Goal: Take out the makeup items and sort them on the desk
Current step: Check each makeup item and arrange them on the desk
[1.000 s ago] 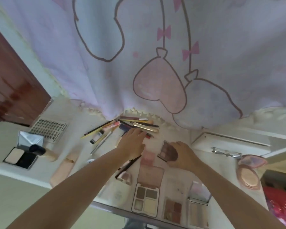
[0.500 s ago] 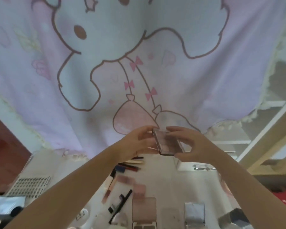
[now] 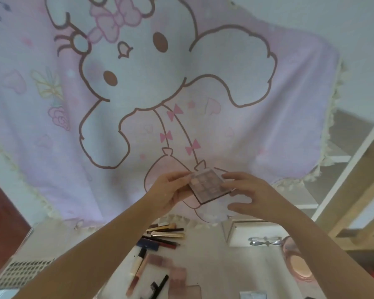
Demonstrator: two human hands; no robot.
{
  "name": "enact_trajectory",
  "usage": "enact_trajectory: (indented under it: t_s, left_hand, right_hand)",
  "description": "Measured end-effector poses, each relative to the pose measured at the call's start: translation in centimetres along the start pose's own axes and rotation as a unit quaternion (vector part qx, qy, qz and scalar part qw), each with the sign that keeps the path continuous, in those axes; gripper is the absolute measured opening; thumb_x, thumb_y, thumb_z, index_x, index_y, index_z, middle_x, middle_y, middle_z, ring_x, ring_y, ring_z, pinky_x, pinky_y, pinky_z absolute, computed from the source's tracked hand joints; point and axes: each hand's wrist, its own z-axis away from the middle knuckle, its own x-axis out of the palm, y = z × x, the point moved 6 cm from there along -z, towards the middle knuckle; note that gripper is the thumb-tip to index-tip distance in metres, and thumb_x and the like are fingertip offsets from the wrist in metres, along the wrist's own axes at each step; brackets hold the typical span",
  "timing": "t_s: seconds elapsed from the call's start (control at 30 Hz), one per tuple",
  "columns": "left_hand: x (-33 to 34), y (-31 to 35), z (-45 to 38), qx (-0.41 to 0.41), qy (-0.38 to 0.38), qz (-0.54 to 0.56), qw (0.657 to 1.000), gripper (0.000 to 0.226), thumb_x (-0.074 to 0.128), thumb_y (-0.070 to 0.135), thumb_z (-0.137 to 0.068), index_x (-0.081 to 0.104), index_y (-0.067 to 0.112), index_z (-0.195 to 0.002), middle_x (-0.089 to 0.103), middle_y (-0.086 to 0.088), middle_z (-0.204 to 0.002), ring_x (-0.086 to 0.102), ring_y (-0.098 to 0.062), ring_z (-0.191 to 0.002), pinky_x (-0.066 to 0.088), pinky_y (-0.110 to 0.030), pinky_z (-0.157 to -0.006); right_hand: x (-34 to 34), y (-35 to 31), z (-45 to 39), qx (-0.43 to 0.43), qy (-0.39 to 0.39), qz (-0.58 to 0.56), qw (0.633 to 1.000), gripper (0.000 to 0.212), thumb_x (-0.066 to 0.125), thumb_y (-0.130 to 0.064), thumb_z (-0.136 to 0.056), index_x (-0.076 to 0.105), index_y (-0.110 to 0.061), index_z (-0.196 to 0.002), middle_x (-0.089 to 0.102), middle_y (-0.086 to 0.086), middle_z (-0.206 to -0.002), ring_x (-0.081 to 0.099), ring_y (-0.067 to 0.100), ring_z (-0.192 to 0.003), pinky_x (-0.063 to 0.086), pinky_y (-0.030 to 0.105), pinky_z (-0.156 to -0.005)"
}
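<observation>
Lifted off the desk a second ago, the eyeshadow palette [image 3: 207, 184] now sits higher and is turned so its grid of pans faces the camera, where half a second ago it showed mostly an edge. Both hands hold it up in front of the pink cartoon blanket [image 3: 138, 93], well above the desk [image 3: 205, 251]. The left hand [image 3: 171, 193] pinches its left edge between thumb and curled fingers. The right hand [image 3: 249, 194] grips the right side, fingertips on the upper corner and thumb under the lower edge. Neither hand has room for anything else.

Seemingly the person is looking the palette over, perhaps to decide which group it belongs with; it has not been set down yet. Below, other items already lie on the desk: a cluster of pencils and brushes [image 3: 165, 235] near the blanket's fringe, a slim tube [image 3: 138, 266], blurred palettes [image 3: 173, 270] toward the near edge, and a round pink compact [image 3: 298, 262] at the right beside an eyelash curler [image 3: 265, 241].

Since similar flat palettes lie nearer the person, a likely spot for this one is beside them. It is hard, flat and light, so the two-handed pinch looks secure.
</observation>
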Motion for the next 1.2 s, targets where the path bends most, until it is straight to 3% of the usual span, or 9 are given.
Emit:
enact_trajectory:
  t_s: [0.1,0.17,0.3,0.4,0.53,0.7,1.0,1.07,1.2]
  left_hand:
    - [0.4,-0.2,0.2,-0.025,-0.043,-0.025,0.998,0.021,0.044,-0.002,-0.090,0.064,0.004,-0.087,0.072,-0.004,-0.074,0.070,-0.012,-0.067,0.058,-0.020,-0.060]
    - [1.0,-0.1,0.2,-0.033,-0.061,-0.039,0.997,0.022,0.043,-0.002,-0.090,0.064,0.005,-0.088,0.072,-0.004,-0.075,0.069,-0.011,-0.067,0.058,-0.019,-0.062]
    - [1.9,0.2,0.5,-0.015,-0.104,-0.077,0.992,0.013,0.052,0.015,-0.089,0.061,0.013,-0.099,0.065,-0.005,-0.095,0.067,-0.011,-0.083,0.056,-0.020,-0.076]
    - [2.2,0.2,0.8,0.014,-0.111,-0.189,0.976,0.028,0.061,0.006,-0.083,0.054,0.027,-0.101,0.062,0.007,-0.102,0.062,-0.007,-0.093,0.051,-0.026,-0.088]
    - [1.1,0.4,0.5,0.036,-0.070,-0.203,0.976,0.042,0.062,-0.008,-0.078,0.053,0.021,-0.107,0.062,0.014,-0.095,0.066,0.004,-0.080,0.054,-0.019,-0.077]
    - [0.9,-0.8,0.4,0.041,-0.081,-0.210,0.973,0.047,0.060,-0.012,-0.077,0.052,0.031,-0.096,0.068,0.020,-0.086,0.066,0.006,-0.078,0.055,-0.015,-0.071]
    - [1.8,-5.9,-0.8,-0.019,-0.097,-0.205,0.974,0.046,0.062,-0.011,-0.078,0.049,0.016,-0.113,0.063,0.014,-0.097,0.065,0.010,-0.079,0.051,-0.011,-0.068]
    - [2.5,-7.2,-1.1,-0.027,-0.098,-0.194,0.976,0.044,0.058,-0.014,-0.079,0.048,0.020,-0.106,0.059,0.013,-0.097,0.064,0.013,-0.075,0.051,-0.009,-0.067]
    - [4.7,-9.7,-2.2,-0.047,-0.114,-0.166,0.978,0.053,0.061,-0.021,-0.073,0.051,0.023,-0.100,0.063,0.012,-0.095,0.065,0.008,-0.075,0.053,-0.012,-0.068]
  right_hand:
    - [0.0,-0.7,-0.5,-0.002,-0.016,-0.032,0.999,0.047,0.076,-0.002,-0.068,0.060,-0.045,-0.075,0.042,-0.023,-0.118,0.049,-0.013,-0.103,0.042,0.006,-0.084]
    - [0.2,-1.1,-0.7,-0.001,-0.041,-0.060,0.997,0.040,0.077,-0.003,-0.067,0.055,-0.034,-0.076,0.044,-0.018,-0.120,0.046,0.002,-0.114,0.041,0.010,-0.088]
    - [-0.1,-1.0,-1.4,0.006,0.013,-0.044,0.999,0.041,0.080,-0.006,-0.065,0.053,-0.032,-0.083,0.051,-0.019,-0.101,0.054,0.010,-0.098,0.044,0.005,-0.079]
    - [0.2,-1.0,-1.5,-0.005,0.047,-0.029,0.998,0.043,0.080,-0.013,-0.067,0.059,-0.030,-0.100,0.053,-0.017,-0.097,0.056,0.001,-0.091,0.043,0.001,-0.078]
    - [0.9,-0.6,-1.5,0.006,0.046,-0.059,0.997,0.046,0.076,-0.009,-0.070,0.057,-0.034,-0.104,0.055,-0.018,-0.095,0.057,-0.012,-0.086,0.042,-0.001,-0.079]
    - [1.5,0.6,-1.6,0.057,0.002,0.011,0.998,0.044,0.073,-0.020,-0.074,0.062,-0.022,-0.117,0.053,-0.013,-0.100,0.051,0.006,-0.100,0.038,0.011,-0.084]
    - [1.8,4.1,0.3,0.141,-0.036,0.004,0.989,0.045,0.076,-0.018,-0.071,0.062,-0.026,-0.113,0.056,-0.017,-0.090,0.052,0.001,-0.087,0.034,-0.003,-0.072]
    - [1.6,5.0,1.2,0.157,-0.046,-0.011,0.986,0.045,0.077,-0.016,-0.070,0.061,-0.030,-0.110,0.056,-0.021,-0.087,0.053,0.000,-0.085,0.033,-0.006,-0.070]
    - [-0.4,7.5,2.9,0.195,-0.045,-0.033,0.979,0.039,0.073,-0.012,-0.074,0.065,-0.014,-0.113,0.066,-0.003,-0.101,0.057,0.003,-0.091,0.036,0.001,-0.079]
